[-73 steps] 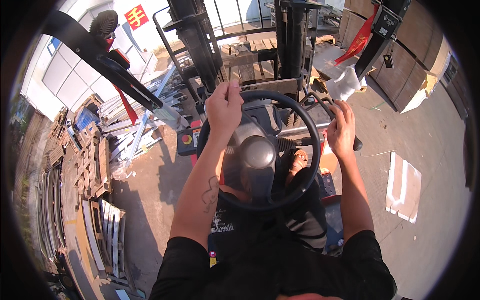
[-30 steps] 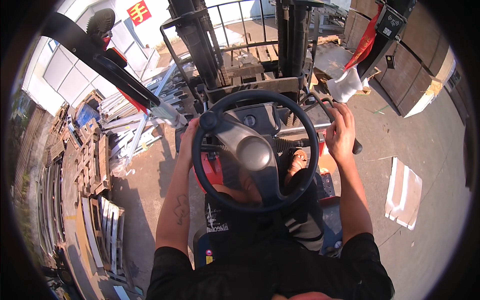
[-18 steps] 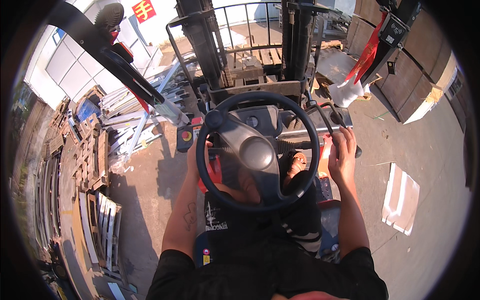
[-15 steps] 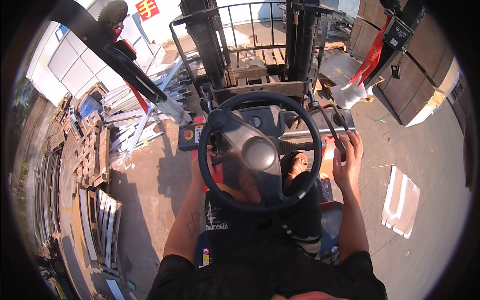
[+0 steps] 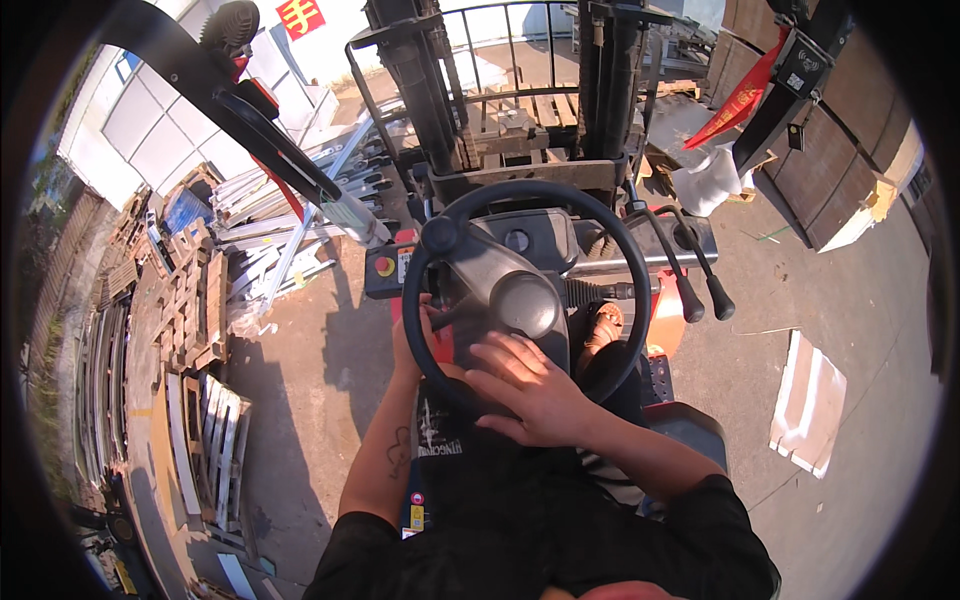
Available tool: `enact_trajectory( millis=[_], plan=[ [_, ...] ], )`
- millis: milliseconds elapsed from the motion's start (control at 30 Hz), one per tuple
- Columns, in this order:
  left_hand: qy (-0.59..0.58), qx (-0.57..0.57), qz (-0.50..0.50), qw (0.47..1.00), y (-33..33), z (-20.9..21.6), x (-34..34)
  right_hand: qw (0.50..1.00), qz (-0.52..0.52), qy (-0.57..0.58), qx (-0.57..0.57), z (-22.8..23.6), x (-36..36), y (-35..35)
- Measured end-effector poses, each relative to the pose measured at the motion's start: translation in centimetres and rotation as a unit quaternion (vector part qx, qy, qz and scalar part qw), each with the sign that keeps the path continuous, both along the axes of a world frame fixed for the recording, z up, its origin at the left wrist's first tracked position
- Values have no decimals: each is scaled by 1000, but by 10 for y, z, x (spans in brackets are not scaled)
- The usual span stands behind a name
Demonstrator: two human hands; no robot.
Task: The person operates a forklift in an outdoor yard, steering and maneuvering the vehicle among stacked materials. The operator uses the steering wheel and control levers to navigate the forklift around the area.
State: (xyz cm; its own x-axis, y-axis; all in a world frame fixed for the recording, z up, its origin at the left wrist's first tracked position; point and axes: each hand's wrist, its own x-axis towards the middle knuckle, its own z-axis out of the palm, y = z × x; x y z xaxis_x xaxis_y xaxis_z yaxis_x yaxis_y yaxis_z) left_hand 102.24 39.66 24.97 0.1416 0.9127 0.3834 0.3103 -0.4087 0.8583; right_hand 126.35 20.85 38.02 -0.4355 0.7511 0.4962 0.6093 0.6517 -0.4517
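A black steering wheel with a grey hub stands in front of me. My right hand hovers at its lower left part, palm down, with fingers stretched out and nothing held; whether it touches the rim, I cannot tell. Beyond the left rim, my left hand is closed round the end of a dark column lever, its fingers partly covered by the wheel. Two bent control levers with black knobs rise to the right of the wheel, with no hand on them.
The forklift mast rises ahead, with wooden pallets beyond it. A red emergency button sits left of the wheel. Stacked pallets and metal profiles lie left. Large cartons stand right, near a flat board.
My right hand has left the control levers and swung left to the wheel, its fingers now outstretched. My left hand stays at the column lever. The view has shifted slightly.
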Motion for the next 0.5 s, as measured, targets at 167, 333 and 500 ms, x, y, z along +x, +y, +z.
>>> enact_trajectory(
  millis=[167, 333, 500],
  plan=[
    [16, 9, 15, 1000, 0, 2, 5, 993, 21, -115, 30, -37, -47, 6],
    [-30, -50, -5, 998, -18, 3, -6, 992, -11, -96, 86, -16, -69, 15],
    [-96, -53, -43, 993, -43, -2, -7, 979, -120, -74, 147, 66, -22, 39]
  ],
)
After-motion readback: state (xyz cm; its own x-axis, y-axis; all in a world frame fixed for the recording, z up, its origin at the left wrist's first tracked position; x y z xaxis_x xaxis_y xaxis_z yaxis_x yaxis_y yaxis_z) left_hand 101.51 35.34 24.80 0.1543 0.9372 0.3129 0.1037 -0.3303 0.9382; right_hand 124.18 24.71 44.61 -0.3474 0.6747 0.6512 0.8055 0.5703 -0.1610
